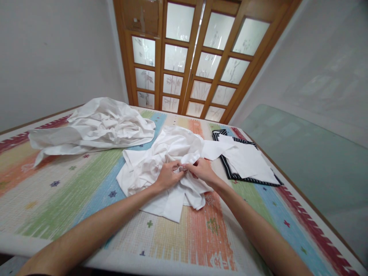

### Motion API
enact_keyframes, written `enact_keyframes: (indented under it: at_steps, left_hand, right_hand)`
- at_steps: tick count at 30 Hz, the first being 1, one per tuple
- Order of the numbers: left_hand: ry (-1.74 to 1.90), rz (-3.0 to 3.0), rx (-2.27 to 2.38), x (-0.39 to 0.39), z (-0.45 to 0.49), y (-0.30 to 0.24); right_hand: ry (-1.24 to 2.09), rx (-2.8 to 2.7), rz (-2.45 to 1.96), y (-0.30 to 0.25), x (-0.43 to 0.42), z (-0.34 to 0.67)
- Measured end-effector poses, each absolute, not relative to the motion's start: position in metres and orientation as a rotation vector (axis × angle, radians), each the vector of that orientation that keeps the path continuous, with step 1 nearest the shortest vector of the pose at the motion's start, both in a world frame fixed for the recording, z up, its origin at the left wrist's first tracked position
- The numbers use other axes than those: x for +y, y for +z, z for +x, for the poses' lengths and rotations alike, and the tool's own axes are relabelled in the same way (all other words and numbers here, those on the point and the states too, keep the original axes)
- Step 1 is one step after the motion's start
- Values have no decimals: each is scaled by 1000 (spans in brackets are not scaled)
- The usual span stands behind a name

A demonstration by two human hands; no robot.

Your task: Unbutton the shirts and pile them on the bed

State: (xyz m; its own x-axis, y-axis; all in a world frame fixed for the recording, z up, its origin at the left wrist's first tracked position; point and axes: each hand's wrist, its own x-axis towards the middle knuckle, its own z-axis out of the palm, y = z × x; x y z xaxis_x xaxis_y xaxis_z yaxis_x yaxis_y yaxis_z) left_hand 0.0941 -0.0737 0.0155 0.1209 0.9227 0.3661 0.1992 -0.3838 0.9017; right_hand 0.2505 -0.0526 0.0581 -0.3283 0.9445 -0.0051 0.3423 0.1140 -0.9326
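A crumpled white shirt [175,145] lies spread in loose folds in the middle of the table. My left hand [169,175] pinches its fabric near the centre, thumb and fingers pressed together. Close beside it, my right hand [202,170] grips the same shirt, its fingertips almost meeting those of the left. A small gathered bit of cloth shows between the two hands; whether a button sits there I cannot tell. One white sleeve stretches right, towards the folded clothes.
Another rumpled white garment [106,124] lies at the back left. On the right are folded white clothes [248,159] over a black striped cloth [229,170]. A colourful striped cover [94,188] lies on the table. Wooden glass-paned doors [184,57] stand behind; a frosted glass panel [301,153] is at right.
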Motion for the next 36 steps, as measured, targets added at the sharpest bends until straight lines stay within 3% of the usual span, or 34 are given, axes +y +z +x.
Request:
enact_keyframes:
  at_steps: [8,22,36]
  left_hand:
    - [1318,1715,1085,-79,94,20]
    - [1417,2056,1207,-80,92,6]
    - [1346,1859,1164,-78,87,15]
  right_hand:
    - [1350,-1940,-1132,67,-47,259]
    - [1848,-1323,-1191,52,-64,246]
    - [1171,-1549,-1224,30,-59,247]
